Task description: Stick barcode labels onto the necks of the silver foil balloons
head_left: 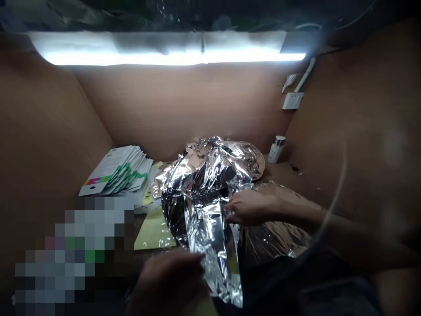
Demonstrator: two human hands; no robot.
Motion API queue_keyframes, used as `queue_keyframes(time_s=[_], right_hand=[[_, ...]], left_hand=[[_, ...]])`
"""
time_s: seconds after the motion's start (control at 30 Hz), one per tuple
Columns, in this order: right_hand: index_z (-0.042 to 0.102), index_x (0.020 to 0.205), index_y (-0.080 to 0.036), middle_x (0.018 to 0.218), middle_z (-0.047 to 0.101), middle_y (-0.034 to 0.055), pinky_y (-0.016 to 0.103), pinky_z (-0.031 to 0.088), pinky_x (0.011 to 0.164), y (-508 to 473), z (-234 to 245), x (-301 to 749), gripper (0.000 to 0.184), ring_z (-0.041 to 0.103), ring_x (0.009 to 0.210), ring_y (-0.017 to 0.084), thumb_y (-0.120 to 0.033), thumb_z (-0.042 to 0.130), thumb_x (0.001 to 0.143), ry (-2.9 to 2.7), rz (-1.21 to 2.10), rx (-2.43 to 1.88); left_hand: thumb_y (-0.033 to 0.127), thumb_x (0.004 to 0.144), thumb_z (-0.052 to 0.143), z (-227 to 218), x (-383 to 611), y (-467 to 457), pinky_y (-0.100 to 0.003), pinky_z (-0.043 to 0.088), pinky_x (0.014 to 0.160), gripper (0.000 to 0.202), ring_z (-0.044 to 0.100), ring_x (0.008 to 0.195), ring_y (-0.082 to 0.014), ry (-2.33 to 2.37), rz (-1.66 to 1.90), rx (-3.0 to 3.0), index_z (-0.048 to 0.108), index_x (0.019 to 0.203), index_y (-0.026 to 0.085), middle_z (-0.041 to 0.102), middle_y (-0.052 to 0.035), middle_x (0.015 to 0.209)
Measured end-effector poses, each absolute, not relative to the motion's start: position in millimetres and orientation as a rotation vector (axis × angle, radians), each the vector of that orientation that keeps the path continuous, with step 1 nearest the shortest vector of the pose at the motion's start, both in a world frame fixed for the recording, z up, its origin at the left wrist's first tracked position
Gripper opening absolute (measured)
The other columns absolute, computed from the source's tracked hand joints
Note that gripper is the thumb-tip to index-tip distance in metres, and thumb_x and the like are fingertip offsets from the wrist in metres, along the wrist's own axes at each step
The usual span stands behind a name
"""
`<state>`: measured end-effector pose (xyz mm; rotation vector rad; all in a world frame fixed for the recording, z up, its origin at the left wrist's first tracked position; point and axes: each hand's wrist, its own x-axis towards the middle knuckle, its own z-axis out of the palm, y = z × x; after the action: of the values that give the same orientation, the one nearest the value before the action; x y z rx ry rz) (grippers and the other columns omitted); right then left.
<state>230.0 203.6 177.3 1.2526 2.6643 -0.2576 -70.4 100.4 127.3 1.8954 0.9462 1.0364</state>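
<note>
Crumpled silver foil sheet (204, 197) lies bunched in middle of desk (283, 173), lower end drooping toward person. Right hand (253, 208): fingers (234, 210) narrow, pinching foil fold. Left hand (167, 281): in shadow at foil's lower edge, fingers (194, 259) touching it; grip cannot be told. Behind and beside foil: stack of white hang-hole cards (115, 171) at left, yellow paper (154, 230) against foil edge, white bottle with metal cap (276, 149) near brown wall (177, 105). Strip lamp (174, 55) lit above.

Tan walls (171, 105) on three sides, bright strip light (174, 57) above
</note>
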Motion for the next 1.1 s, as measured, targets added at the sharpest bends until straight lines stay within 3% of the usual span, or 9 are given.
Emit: queue_keyframes(time_s=[0.2,0.37,0.5,0.63,0.77,0.87,0.93,1.0,1.1], right_hand=[[0.058,0.058,-0.020,0.066,0.066,0.0088,0.031,0.039,0.058,157.7,143.9,283.9,0.034,0.059,0.059,0.019,-0.026,0.068,0.090,2.402,-0.205,1.613],[0.070,0.091,-0.021,0.088,0.073,0.0079,0.033,0.044,0.074,111.7,129.5,261.7,0.025,0.065,0.080,0.022,-0.036,0.055,0.103,2.820,-0.307,1.884],[0.068,0.121,-0.022,0.105,0.074,0.0061,0.036,0.043,0.089,91.9,113.0,227.8,0.027,0.067,0.095,0.022,-0.041,0.058,0.104,3.028,-0.673,1.804],[0.067,0.123,-0.024,0.102,0.076,0.0040,0.039,0.040,0.093,87.5,107.8,214.6,0.025,0.069,0.094,0.022,-0.037,0.063,0.101,3.066,-0.836,1.629],[0.061,0.134,-0.020,0.116,0.073,0.0101,0.045,0.039,0.099,84.5,112.7,205.8,0.041,0.067,0.105,0.026,-0.033,0.070,0.097,3.196,-0.766,1.708],[0.063,0.127,-0.021,0.110,0.073,0.0082,0.041,0.046,0.096,85.1,110.7,198.5,0.031,0.067,0.100,0.023,-0.020,0.066,0.096,3.246,-0.970,1.784],[0.063,0.125,-0.022,0.105,0.072,0.0066,0.036,0.052,0.086,87.9,105.3,195.4,0.030,0.067,0.094,0.021,-0.018,0.066,0.095,3.210,-1.165,1.854],[0.059,0.126,-0.022,0.100,0.069,0.0057,0.035,0.054,0.079,91.3,99.2,192.6,0.032,0.066,0.089,0.020,-0.018,0.066,0.094,3.214,-1.142,1.937],[0.061,0.116,-0.021,0.102,0.066,0.0079,0.042,0.051,0.084,94.3,94.4,185.1,0.025,0.063,0.094,0.023,-0.017,0.067,0.093,3.451,-0.478,1.978]], left_hand=[[0.030,0.088,0.075,96.4,-13.8,158.4,-0.029,0.061,0.072,0.018,0.076,0.079,-0.0217,1.196,1.145,1.803,0.080,0.100,0.017,0.081,-0.0063,0.091],[0.035,0.090,0.073,70.2,-4.6,148.1,-0.031,0.063,0.078,0.024,0.077,0.087,-0.0228,1.198,1.206,1.701,0.077,0.105,0.016,0.080,-0.0085,0.100],[0.034,0.089,0.076,76.0,-6.6,128.2,-0.031,0.064,0.079,0.024,0.077,0.087,-0.0219,1.156,1.336,1.592,0.074,0.105,0.015,0.080,-0.0092,0.100],[0.022,0.088,0.078,87.3,-17.1,111.7,-0.025,0.063,0.079,0.015,0.076,0.084,-0.0175,1.017,1.405,1.538,0.074,0.101,0.016,0.078,-0.0052,0.095],[0.015,0.091,0.073,91.7,-29.7,105.1,-0.025,0.062,0.085,0.016,0.074,0.092,-0.0162,0.884,1.352,1.600,0.074,0.107,0.019,0.075,-0.0044,0.100],[0.015,0.089,0.075,93.8,-33.3,105.4,-0.031,0.060,0.095,0.024,0.070,0.111,-0.0219,0.839,1.329,1.607,0.073,0.112,0.020,0.069,-0.0092,0.124],[0.017,0.085,0.078,95.7,-33.1,105.0,-0.034,0.061,0.092,0.047,0.070,0.113,-0.0255,0.819,1.211,1.525,0.063,0.129,0.023,0.062,-0.0121,0.138],[0.019,0.086,0.077,97.3,-31.8,102.5,-0.034,0.064,0.081,0.072,0.076,0.098,-0.0239,0.863,1.065,1.417,0.042,0.149,0.027,0.070,-0.0115,0.126],[0.020,0.092,0.069,97.7,-28.8,95.4,-0.030,0.062,0.072,0.084,0.076,0.079,-0.0197,1.010,1.039,1.419,0.020,0.160,0.027,0.077,-0.0035,0.094]])
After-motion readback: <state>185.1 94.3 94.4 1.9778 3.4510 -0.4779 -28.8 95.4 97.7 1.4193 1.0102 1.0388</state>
